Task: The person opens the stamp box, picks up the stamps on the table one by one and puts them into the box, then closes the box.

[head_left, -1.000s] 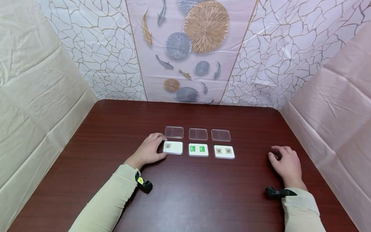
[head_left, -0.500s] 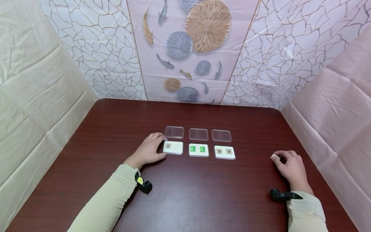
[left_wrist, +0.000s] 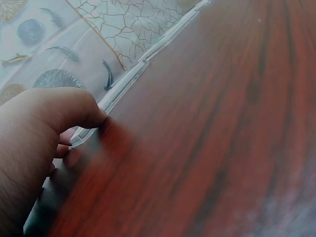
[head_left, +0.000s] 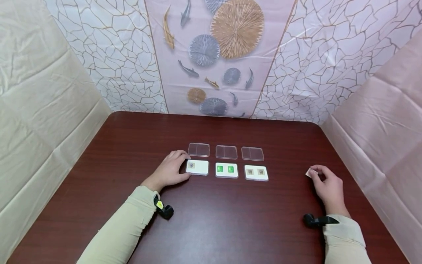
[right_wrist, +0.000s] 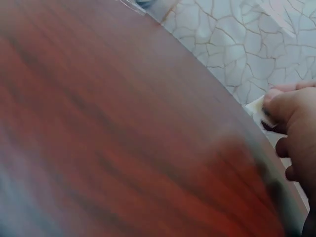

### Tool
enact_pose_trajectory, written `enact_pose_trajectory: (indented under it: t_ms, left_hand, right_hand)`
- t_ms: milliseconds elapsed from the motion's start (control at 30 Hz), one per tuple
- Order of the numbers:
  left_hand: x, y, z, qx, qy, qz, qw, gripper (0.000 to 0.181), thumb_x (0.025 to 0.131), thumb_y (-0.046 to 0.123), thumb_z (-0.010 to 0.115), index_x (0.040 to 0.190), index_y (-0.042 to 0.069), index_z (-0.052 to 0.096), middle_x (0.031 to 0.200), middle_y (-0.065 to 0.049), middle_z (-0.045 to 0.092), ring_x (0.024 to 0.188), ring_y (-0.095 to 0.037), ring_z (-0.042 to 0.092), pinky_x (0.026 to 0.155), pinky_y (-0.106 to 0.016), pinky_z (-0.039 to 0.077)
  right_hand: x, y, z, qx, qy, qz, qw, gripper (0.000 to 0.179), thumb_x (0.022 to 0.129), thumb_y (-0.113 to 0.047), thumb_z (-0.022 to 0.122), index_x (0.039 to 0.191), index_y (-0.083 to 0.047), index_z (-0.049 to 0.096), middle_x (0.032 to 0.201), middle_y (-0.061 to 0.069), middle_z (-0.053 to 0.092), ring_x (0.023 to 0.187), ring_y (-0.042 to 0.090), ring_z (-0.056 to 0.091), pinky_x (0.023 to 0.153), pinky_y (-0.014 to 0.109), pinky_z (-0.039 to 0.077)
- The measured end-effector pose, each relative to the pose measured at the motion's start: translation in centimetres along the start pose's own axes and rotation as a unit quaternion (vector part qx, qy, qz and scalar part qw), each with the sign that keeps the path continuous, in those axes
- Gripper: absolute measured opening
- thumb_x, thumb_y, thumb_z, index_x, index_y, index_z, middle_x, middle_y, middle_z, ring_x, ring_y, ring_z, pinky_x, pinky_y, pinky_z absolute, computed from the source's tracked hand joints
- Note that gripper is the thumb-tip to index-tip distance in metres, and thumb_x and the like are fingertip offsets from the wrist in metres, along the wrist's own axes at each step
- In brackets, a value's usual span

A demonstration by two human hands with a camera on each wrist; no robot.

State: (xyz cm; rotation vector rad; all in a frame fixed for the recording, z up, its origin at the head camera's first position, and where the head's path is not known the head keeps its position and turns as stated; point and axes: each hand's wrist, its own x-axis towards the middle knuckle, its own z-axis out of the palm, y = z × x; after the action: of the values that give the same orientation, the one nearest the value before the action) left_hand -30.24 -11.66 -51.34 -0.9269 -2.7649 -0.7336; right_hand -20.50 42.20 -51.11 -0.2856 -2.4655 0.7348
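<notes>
My left hand (head_left: pixel 167 170) rests at the left end of a flat plastic case (head_left: pixel 202 168) with a white insert, holding it between thumb and fingers. One small grey-beige picture square lies on the case's left half. In the left wrist view the thumb (left_wrist: pixel 91 116) bends against the case's edge (left_wrist: pixel 116 94). Over at the right side of the table, my right hand (head_left: pixel 329 187) pinches a small pale picture square (head_left: pixel 308 172) between thumb and fingers. The right wrist view shows that square (right_wrist: pixel 256 111) at the fingertips, with a dark mark on it.
Right of the held case lie a white case with two green squares (head_left: pixel 226 170) and another with two beige squares (head_left: pixel 256 172). Behind them stand three transparent lids (head_left: pixel 199 149) in a row. The dark red table (head_left: pixel 224 220) ends at patterned cloth walls (head_left: pixel 132 73).
My right hand first has its fingers near the table, then draws back with the small square showing, then moves slightly forward and left. The left hand stays at the case.
</notes>
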Motion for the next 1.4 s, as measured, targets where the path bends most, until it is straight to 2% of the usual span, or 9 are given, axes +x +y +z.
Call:
enact_pose_trajectory:
  t_ms: [167,233,300,433,500,733,933,1100,1400]
  left_hand:
    - [0.1,-0.2,0.0,0.004,0.000,-0.004,1.0000,0.053,0.079,0.033,0.074,0.124,0.008,0.063,0.130,-0.011,0.055,0.124,-0.032,0.048,0.109,-0.049,0.036]
    - [0.2,-0.2,-0.1,0.005,0.001,-0.004,1.0000,0.053,0.079,0.033,0.074,0.124,0.008,0.063,0.130,-0.011,0.055,0.124,-0.033,0.048,0.109,-0.050,0.036]
    - [0.2,-0.3,-0.1,0.006,0.002,-0.004,1.0000,0.053,0.079,0.033,0.073,0.124,0.007,0.063,0.130,-0.011,0.055,0.124,-0.033,0.048,0.108,-0.050,0.036]
    - [0.2,-0.5,-0.1,0.006,0.003,-0.003,1.0000,0.053,0.078,0.033,0.073,0.123,0.007,0.063,0.130,-0.011,0.056,0.124,-0.033,0.048,0.109,-0.050,0.036]
    - [0.2,-0.5,-0.1,0.005,0.002,-0.004,1.0000,0.053,0.078,0.033,0.073,0.123,0.008,0.063,0.130,-0.011,0.056,0.124,-0.033,0.048,0.109,-0.049,0.036]
    - [0.1,-0.4,-0.1,0.006,0.000,-0.005,1.0000,0.054,0.079,0.034,0.074,0.124,0.008,0.063,0.131,-0.011,0.055,0.124,-0.033,0.048,0.109,-0.049,0.036]
    - [0.1,-0.4,0.1,0.002,-0.007,-0.004,1.0000,0.055,0.079,0.035,0.073,0.125,0.008,0.062,0.132,-0.011,0.055,0.125,-0.032,0.047,0.109,-0.050,0.036]
    - [0.0,-0.4,0.1,0.007,0.000,0.001,1.0000,0.055,0.077,0.034,0.073,0.124,0.008,0.062,0.131,-0.011,0.055,0.124,-0.032,0.048,0.108,-0.050,0.037]
    - [0.0,-0.1,-0.1,0.010,0.001,0.006,0.9999,0.055,0.077,0.033,0.075,0.124,0.007,0.063,0.130,-0.011,0.056,0.124,-0.033,0.049,0.108,-0.048,0.037]
  right_hand:
    - [0.7,-1.8,1.7,0.084,0.049,0.021,0.9950,0.016,0.094,-0.017,0.070,0.108,-0.009,0.074,0.083,-0.019,0.061,0.072,-0.005,0.048,0.068,0.015,0.035]
    - [1.2,-2.7,2.4,0.111,0.057,0.013,0.9921,0.016,0.094,-0.016,0.071,0.107,-0.008,0.075,0.082,-0.023,0.059,0.072,-0.003,0.050,0.067,0.014,0.036]
    - [1.6,-3.6,3.1,0.132,0.059,-0.003,0.9894,0.015,0.093,-0.014,0.072,0.106,-0.007,0.075,0.082,-0.019,0.062,0.071,-0.002,0.051,0.066,0.013,0.037]
    - [2.5,-5.8,4.6,0.153,0.054,-0.039,0.9860,0.014,0.092,-0.011,0.073,0.104,-0.005,0.075,0.086,0.001,0.067,0.072,-0.001,0.052,0.066,0.014,0.038]
    - [2.7,-7.1,5.3,0.157,0.048,-0.053,0.9850,0.014,0.091,-0.010,0.074,0.104,-0.005,0.076,0.087,0.005,0.068,0.074,0.000,0.052,0.067,0.015,0.038]
    - [3.1,-12.2,6.8,0.181,-0.015,-0.074,0.9807,0.016,0.091,-0.014,0.076,0.104,-0.006,0.076,0.088,0.011,0.068,0.079,0.007,0.053,0.068,0.020,0.040]
    - [3.0,-16.0,7.9,0.199,-0.089,-0.065,0.9737,0.015,0.092,-0.015,0.074,0.105,-0.007,0.076,0.088,0.010,0.071,0.075,0.011,0.058,0.063,0.021,0.043]
    - [2.7,-19.1,9.1,0.210,-0.137,-0.058,0.9663,0.014,0.094,-0.017,0.073,0.105,-0.009,0.075,0.086,0.008,0.072,0.074,0.018,0.060,0.064,0.023,0.045]
    - [1.5,-23.4,11.7,0.210,-0.171,-0.064,0.9606,0.012,0.094,-0.019,0.073,0.103,-0.012,0.075,0.085,0.005,0.074,0.075,0.018,0.061,0.067,0.031,0.045]
